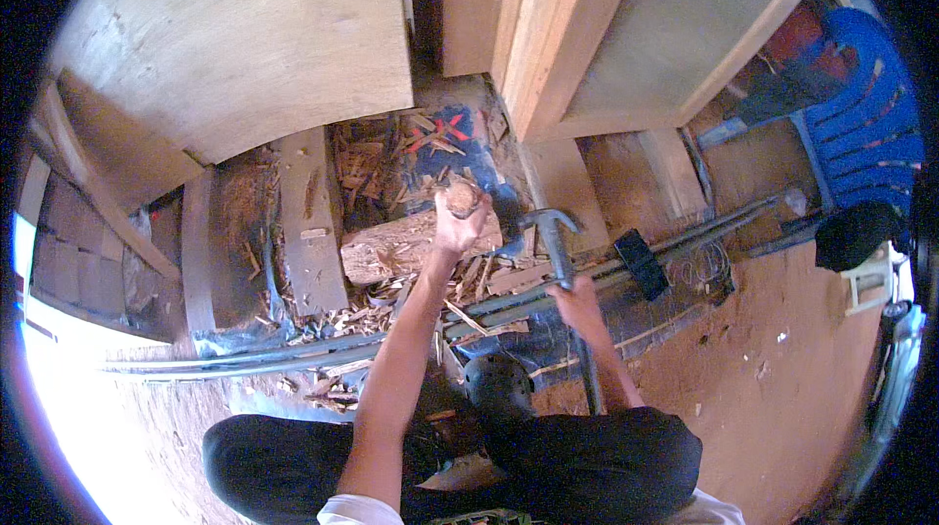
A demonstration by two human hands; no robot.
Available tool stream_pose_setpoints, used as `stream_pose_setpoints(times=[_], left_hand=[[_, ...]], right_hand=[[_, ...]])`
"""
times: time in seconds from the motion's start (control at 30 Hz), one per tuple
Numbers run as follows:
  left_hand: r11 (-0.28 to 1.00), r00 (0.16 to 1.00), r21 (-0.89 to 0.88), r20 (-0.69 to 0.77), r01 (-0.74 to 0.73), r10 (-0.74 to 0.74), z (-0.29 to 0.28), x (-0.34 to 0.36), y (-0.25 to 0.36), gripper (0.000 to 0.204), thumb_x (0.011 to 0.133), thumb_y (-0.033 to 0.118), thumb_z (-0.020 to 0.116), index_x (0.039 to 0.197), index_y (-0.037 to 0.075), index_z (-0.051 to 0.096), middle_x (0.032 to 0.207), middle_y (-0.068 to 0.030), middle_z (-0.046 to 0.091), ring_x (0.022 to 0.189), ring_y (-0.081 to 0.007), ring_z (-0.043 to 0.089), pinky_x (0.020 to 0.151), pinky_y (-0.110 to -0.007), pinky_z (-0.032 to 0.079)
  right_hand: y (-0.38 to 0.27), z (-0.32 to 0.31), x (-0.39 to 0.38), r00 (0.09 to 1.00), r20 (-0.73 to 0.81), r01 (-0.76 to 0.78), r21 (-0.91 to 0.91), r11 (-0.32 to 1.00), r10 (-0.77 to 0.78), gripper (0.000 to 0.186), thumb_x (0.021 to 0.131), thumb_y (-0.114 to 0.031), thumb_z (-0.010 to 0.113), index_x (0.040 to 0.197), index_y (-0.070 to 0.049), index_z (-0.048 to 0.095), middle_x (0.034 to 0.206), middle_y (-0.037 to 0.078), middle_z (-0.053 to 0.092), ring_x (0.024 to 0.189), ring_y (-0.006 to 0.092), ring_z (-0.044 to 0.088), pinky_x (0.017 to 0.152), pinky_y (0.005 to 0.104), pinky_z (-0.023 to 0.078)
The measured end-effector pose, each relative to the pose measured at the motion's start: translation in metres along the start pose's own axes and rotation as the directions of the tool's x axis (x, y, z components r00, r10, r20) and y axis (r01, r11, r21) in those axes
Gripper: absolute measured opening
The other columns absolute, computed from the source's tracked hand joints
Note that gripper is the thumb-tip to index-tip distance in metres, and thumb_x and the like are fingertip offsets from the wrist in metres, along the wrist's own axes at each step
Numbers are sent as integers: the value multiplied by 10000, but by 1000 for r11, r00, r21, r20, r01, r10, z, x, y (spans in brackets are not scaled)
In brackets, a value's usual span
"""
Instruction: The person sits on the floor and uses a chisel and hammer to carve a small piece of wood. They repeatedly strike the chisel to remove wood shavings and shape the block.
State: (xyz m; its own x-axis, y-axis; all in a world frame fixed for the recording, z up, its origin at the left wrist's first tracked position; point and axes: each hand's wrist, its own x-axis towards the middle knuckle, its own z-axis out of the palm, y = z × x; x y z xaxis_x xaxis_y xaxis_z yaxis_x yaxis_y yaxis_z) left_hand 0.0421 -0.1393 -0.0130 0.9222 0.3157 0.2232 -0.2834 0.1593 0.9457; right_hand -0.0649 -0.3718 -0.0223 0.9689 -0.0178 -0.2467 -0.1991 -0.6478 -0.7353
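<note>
My left hand (pixel 462 229) is closed around an upright piece of wood (pixel 462 197), whose rough, round top end shows above the fist. Its lower end is hidden behind the hand. Just behind the fist lies a thick, split log (pixel 377 249), surrounded by splinters. To the right, my right hand (pixel 578 306) grips a claw hammer (pixel 558 246) by its handle. The hammer's head points away from me, a short distance right of the held wood, and its handle runs back toward my right knee.
Wood chips (pixel 367 173) lie over a blue sheet with a red mark. Long pipes (pixel 284 359) cross in front of me, with a dark block (pixel 641 266) on them. A plywood panel (pixel 264 36) and wooden frames (pixel 562 36) stand beyond. At right is a blue plastic chair (pixel 866 114).
</note>
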Motion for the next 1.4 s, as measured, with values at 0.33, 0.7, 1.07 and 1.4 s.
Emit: stream_pose_setpoints(times=[0.33,0.7,1.07,1.4], left_hand=[[889,899,434,433,-148,-62,2,-2,-12,238,778,59,620,978,92,494,875,-31,538,797,-174,539,675,-308,439],[971,904,57,381,-231,193,27,1,12,178,669,51,602,577,51,449,556,-3,472,527,-87,439,472,-299,363],[872,919,-355,328,336,-220,27,1,-30,121,655,42,600,583,44,502,528,-23,479,472,-112,424,451,-302,360],[997,941,-21,330,-75,78,19,-1,-4,134,679,20,587,592,35,486,553,10,458,513,-82,412,463,-290,363]], right_hand=[[-227,-171,-78,955,-290,222,576,787,-57,156,822,-152,617,761,-112,479,487,-49,400,368,30,359,311,197,239],[-137,-100,-8,961,28,271,-284,920,-274,298,753,-248,683,826,-35,487,523,15,477,439,140,470,414,302,368],[-200,-114,-37,822,-361,373,-245,895,-442,175,804,-161,619,817,-26,509,659,93,537,521,164,466,465,294,351],[-206,-160,-45,976,-156,194,338,921,-149,185,792,-71,616,802,-117,437,515,-52,410,370,25,332,312,185,229]])
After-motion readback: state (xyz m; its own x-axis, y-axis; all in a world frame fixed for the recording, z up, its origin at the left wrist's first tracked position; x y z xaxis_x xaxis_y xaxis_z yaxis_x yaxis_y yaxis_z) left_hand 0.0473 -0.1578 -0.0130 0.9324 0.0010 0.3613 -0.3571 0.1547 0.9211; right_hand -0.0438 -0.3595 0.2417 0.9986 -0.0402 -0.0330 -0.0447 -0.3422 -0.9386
